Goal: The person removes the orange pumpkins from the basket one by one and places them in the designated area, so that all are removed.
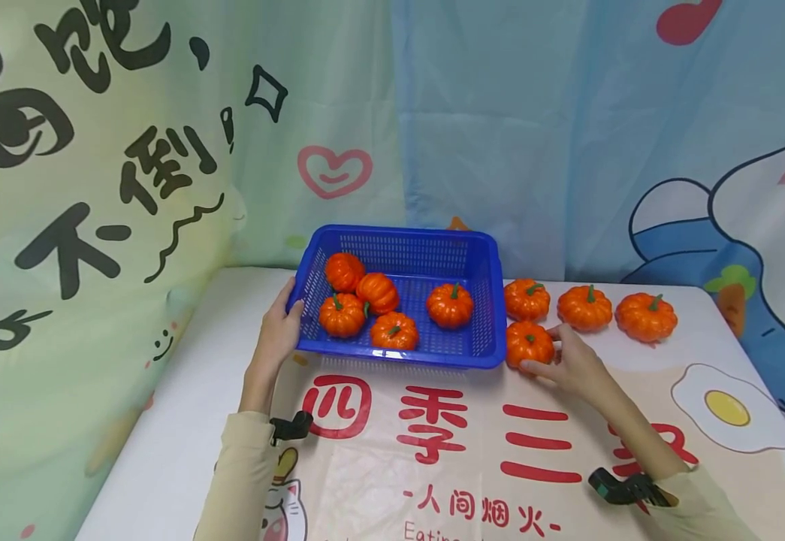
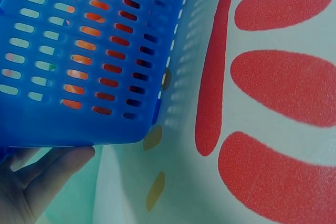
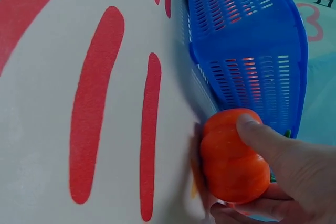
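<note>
A blue plastic basket (image 1: 392, 358) with slotted walls stands at the back of the table, holding several small orange pumpkins (image 1: 450, 305). At its left end my left hand (image 1: 277, 327) grips the rim; the left wrist view shows the fingers (image 2: 58, 174) against the basket's edge. Just outside the right end of the basket, my right hand (image 1: 573, 367) holds another orange pumpkin (image 1: 527, 346) between thumb and fingers. Seen from the right wrist, the thumb lies on this ribbed pumpkin (image 3: 231, 156), close to the basket wall (image 3: 252, 85). The fingers are partly hidden behind it.
Three more pumpkins stand in a row right of the basket: one near its wall (image 1: 526, 300), one in the middle (image 1: 584, 308) and one farthest right (image 1: 646, 317). A printed cloth (image 1: 365, 481) covers the table. Printed curtains (image 1: 487, 135) hang behind and at the left.
</note>
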Demonstrator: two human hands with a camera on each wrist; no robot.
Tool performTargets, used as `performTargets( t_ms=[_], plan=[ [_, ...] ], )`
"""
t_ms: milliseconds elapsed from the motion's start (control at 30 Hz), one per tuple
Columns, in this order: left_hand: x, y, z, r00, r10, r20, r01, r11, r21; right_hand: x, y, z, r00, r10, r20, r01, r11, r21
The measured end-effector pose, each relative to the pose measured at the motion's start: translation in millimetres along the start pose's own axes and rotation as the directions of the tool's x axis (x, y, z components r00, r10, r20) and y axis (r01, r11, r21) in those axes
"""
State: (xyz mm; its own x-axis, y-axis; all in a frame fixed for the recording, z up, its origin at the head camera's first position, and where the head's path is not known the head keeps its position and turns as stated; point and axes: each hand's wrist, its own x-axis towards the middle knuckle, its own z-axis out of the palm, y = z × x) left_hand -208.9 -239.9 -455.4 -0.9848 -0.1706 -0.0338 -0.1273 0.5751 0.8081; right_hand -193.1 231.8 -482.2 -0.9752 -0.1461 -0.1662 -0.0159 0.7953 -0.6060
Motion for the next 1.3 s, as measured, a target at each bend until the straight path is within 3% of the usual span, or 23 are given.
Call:
performTargets(
  t_ms=[800, 1133, 1300],
  plan=[
    [-2.3, 2.5, -0.1, 1.0, 0.001, 0.005, -0.001, 1.0, -0.002, -1.8, -13, -3, 0.998, 0.052, 0.039, -0.048, 0.993, -0.104],
    [-2.1, 1.9, -0.9, 1.0, -0.001, 0.0, 0.001, 1.0, -0.006, -2.6, -15, -5, 0.991, 0.073, 0.109, -0.06, 0.992, -0.112],
    [-2.5, 4.0, -1.0, 1.0, -0.008, 0.003, 0.008, 1.0, -0.008, -11.6, -27, -19, 0.999, 0.035, 0.036, -0.031, 0.994, -0.104]
  ],
)
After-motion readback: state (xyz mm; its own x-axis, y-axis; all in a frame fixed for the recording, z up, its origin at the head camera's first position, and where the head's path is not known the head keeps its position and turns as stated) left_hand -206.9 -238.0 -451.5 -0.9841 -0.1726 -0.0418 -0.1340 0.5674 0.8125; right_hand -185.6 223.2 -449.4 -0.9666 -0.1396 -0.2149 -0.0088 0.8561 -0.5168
